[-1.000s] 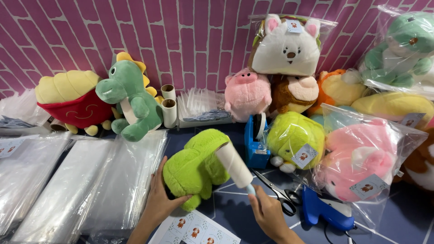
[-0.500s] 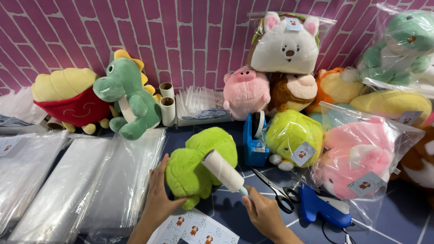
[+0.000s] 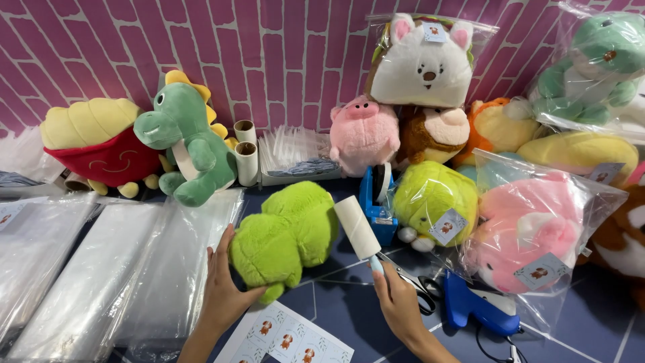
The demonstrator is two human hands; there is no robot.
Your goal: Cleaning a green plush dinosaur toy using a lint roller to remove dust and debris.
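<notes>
A lime-green plush toy (image 3: 285,235) lies on the dark blue table. My left hand (image 3: 225,286) presses against its left side and holds it steady. My right hand (image 3: 398,301) grips the pale blue handle of a white lint roller (image 3: 357,227), whose roll is lifted just off the plush's right side. Under my hands lies a sheet of small stickers (image 3: 285,336).
Clear plastic bags (image 3: 87,282) are spread at the left. Scissors (image 3: 413,286) and a blue tagging gun (image 3: 474,306) lie right of my hand, and a blue tape dispenser (image 3: 375,202) stands behind. Bagged and loose plush toys, including a green dinosaur (image 3: 185,144), line the pink brick wall.
The lint roller has come off the top of the green plush and moved to its right side. My left hand has turned the plush slightly.
</notes>
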